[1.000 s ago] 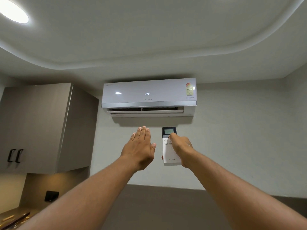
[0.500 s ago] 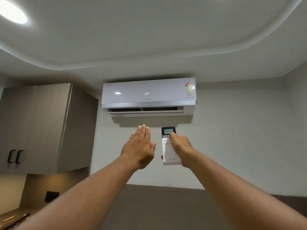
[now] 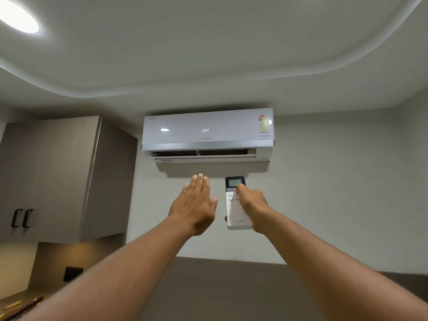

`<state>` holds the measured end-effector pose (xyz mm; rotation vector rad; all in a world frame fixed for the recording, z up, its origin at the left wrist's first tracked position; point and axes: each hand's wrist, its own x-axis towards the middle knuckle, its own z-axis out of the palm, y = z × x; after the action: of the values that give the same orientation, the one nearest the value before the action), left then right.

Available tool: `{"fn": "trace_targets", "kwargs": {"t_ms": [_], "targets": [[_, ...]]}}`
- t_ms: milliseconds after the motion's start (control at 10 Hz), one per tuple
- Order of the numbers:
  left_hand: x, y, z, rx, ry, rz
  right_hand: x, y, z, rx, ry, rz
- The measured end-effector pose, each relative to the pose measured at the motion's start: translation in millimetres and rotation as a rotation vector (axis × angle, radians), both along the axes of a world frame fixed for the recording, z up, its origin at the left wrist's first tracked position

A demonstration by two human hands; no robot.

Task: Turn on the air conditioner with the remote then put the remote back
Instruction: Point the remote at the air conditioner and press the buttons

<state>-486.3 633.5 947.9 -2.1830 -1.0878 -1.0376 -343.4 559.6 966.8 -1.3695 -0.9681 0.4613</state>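
Note:
A white wall-mounted air conditioner (image 3: 208, 133) hangs high on the wall ahead. Its front shows "24" lit and its lower flap stands open. My right hand (image 3: 251, 206) holds a white remote (image 3: 236, 214) upright below the unit, thumb on the buttons under its small dark screen. My left hand (image 3: 196, 205) is raised flat beside the remote, palm toward the unit, fingers together, holding nothing.
A grey wall cabinet (image 3: 58, 179) with two black handles hangs at the left. A round ceiling light (image 3: 17, 16) glows at top left. A counter corner (image 3: 20, 306) with small objects shows at bottom left. A dark panel (image 3: 227, 290) spans the lower wall.
Both hands stay raised in nearly the same place. The display still reads 24 and the flap is open as before.

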Motion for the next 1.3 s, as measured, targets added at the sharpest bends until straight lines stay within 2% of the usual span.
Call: {"fn": "trace_targets", "kwargs": {"t_ms": [1300], "targets": [[0,-13,6,-0.007,0.004,-0.003,-3,-4,3,-0.004,-0.029,0.007]]}}
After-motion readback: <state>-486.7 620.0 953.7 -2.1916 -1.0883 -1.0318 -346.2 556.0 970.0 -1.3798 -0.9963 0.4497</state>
